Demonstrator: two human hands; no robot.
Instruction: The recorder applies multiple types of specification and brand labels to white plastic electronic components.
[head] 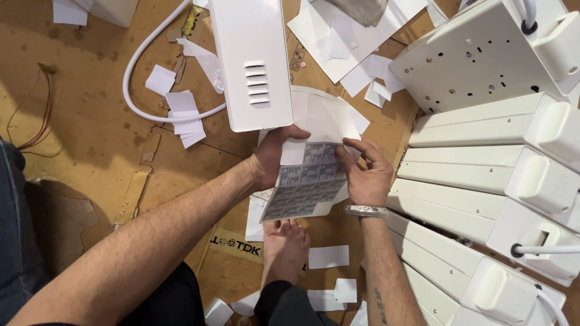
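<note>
In the middle of the frame, two hands hold a sheet of small grey stickers (306, 184). The left hand (272, 160) pinches the sheet at its left edge, with the thumb on top and the fingers hidden behind. The right hand (365, 172) holds the right edge, with its fingertips pressed on the upper part of the sheet, as if at one sticker. The sheet looks very light and thin. It bends easily and is already curved a little, so it is floppy, not stiff. It could tear or crease if pulled hard, so I think the edges are the best place to hold it, with gentle fingers. The small stickers probably lift best from a corner. Just above the hands lies a long white metal case with slots (249, 60). A white cable (142, 66) loops in the upper left of the frame. On the right side, cream-coloured long units (483, 163) lie in a row. White paper scraps (184, 115) lie scattered on the brown cardboard floor (90, 133). A bare foot (285, 244) rests below the sheet.
</note>
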